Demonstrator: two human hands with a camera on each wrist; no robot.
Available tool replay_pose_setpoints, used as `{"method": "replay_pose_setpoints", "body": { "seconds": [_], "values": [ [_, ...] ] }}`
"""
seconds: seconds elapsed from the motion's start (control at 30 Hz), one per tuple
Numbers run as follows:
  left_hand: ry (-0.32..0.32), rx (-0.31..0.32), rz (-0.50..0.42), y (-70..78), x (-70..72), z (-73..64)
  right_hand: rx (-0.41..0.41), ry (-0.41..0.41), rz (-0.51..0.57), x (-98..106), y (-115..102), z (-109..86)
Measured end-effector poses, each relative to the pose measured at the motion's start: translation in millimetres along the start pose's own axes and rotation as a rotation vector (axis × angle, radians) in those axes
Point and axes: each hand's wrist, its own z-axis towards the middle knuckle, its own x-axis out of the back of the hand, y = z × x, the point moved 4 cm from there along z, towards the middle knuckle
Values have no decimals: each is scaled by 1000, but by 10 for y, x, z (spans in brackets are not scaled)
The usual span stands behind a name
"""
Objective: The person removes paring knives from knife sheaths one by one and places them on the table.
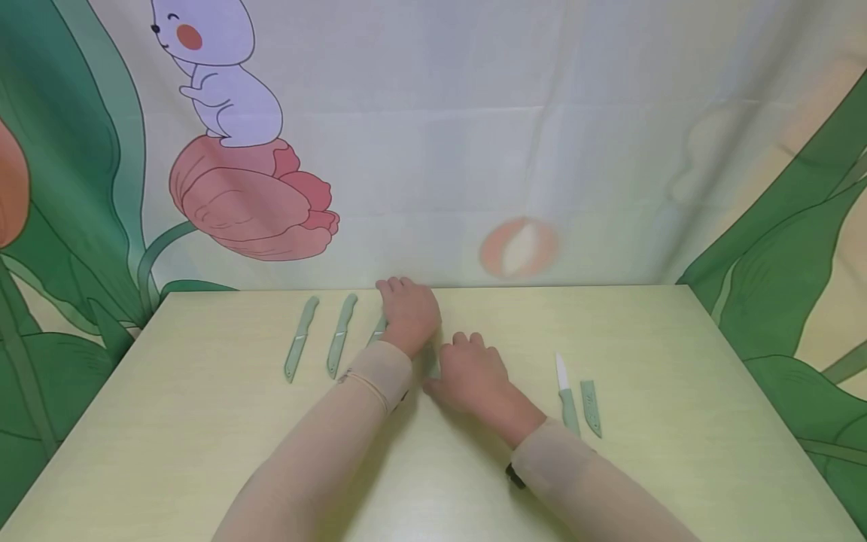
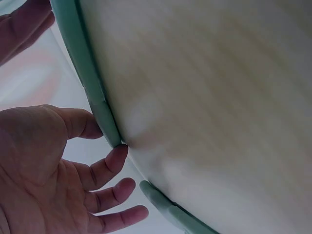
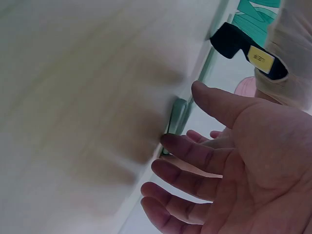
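Observation:
A sheathed green paring knife [image 1: 430,360] lies between my hands on the table, mostly hidden in the head view. My left hand [image 1: 411,312] pinches one end of that knife [image 2: 111,127] between thumb and index finger, the other fingers loosely bent. At the knife's other end is my right hand [image 1: 474,374], its thumb and fingers spread and loosely curved. In the right wrist view, the green sheath [image 3: 177,115] shows beyond the fingers. Another sheathed knife [image 1: 379,329] is partly covered by the left hand and wrist.
Two sheathed knives [image 1: 301,340] lie slanted side by side at the left. Toward the right, an unsheathed knife [image 1: 567,403] with a white blade is beside its loose green sheath [image 1: 591,409]. A printed curtain [image 1: 433,150] hangs behind the table's far edge.

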Motion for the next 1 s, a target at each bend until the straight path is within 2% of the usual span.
{"method": "replay_pose_setpoints", "body": {
  "seconds": [0.27, 0.43, 0.63, 0.8, 1.0],
  "values": [
    [-17, 20, -13, 2, 30, -66, -1, -4, -15, -36, -12, 41],
    [28, 35, -56, -19, 87, -99, -7, -2, -33, -31, 4, 50],
    [104, 79, -196, -99, 190, -124, -38, 31, -10, 30, 60, 37],
    [106, 113, -320, -164, 300, -157, -56, 53, 51, 101, 140, 22],
    [85, 136, -420, -218, 402, -227, -75, 70, 87, 171, 247, 9]
  ]
}}
